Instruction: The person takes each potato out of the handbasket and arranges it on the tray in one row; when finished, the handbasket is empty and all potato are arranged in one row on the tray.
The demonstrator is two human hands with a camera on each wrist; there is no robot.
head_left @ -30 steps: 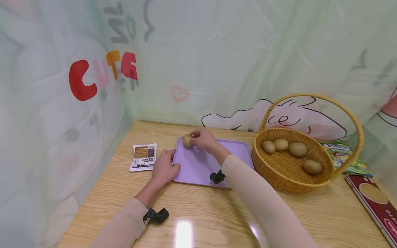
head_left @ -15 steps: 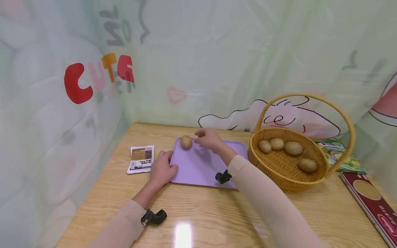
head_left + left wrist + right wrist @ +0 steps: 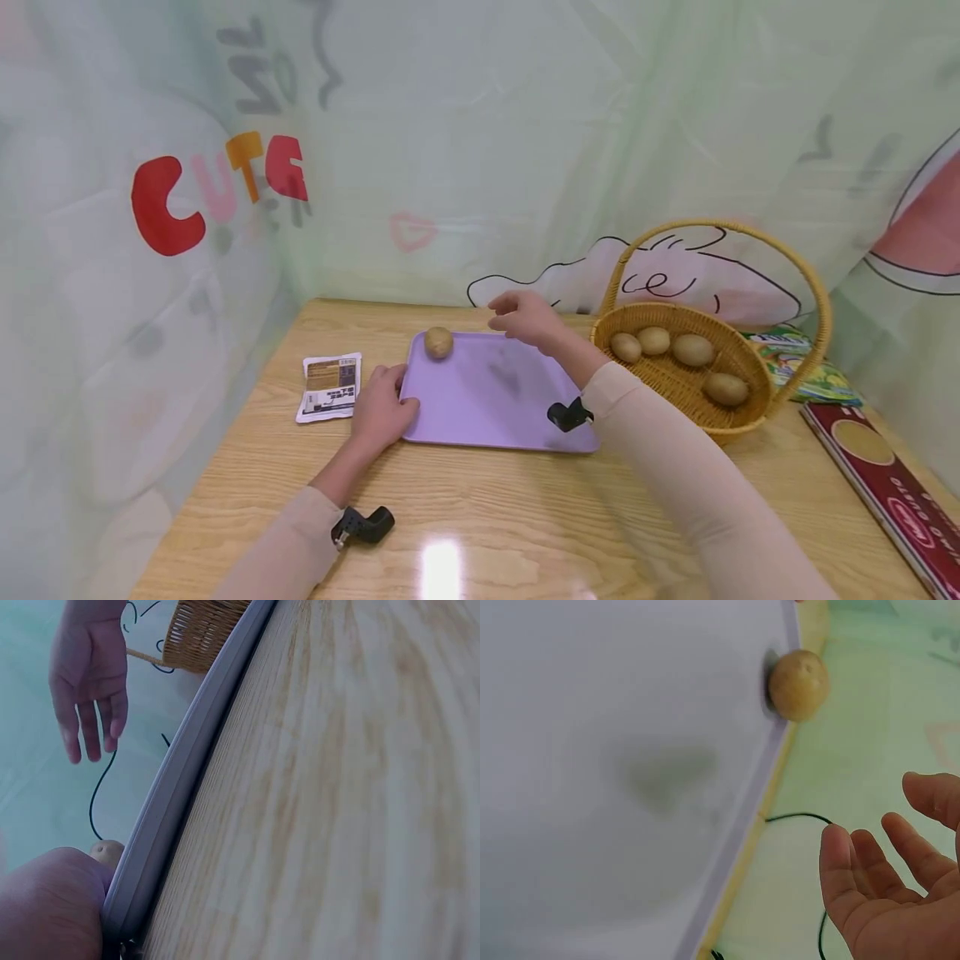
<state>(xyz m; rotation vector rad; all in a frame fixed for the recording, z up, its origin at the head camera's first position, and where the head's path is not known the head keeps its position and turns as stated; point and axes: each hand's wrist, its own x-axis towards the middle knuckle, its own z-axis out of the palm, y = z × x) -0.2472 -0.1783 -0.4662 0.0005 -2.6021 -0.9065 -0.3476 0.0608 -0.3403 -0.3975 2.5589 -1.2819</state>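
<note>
A lilac tray (image 3: 487, 408) lies on the wooden table, with one potato (image 3: 438, 342) in its far left corner. At the tray's left side, my left hand (image 3: 381, 410) holds the rim, thumb over the edge; its fingertips are partly hidden. My right hand (image 3: 531, 321) hovers above the tray's far right part, touching nothing, fingers loosely bent and apart. The right wrist view shows this hand (image 3: 900, 892) holding nothing, away from the potato (image 3: 799, 685). Right of the tray stands a wicker basket (image 3: 678, 400) with a tall handle, holding several potatoes (image 3: 693, 350).
A white and brown packet (image 3: 330, 387) lies left of the tray. Beyond the basket is a green packet (image 3: 810, 375), and a dark red box (image 3: 885, 483) lies along the right edge. A printed curtain (image 3: 450, 150) hangs behind the table.
My right hand let go of the potato, leaving it in the tray's far left corner, and moved right toward the basket. The left hand stays at the tray's rim. The head view turned slightly right.
</note>
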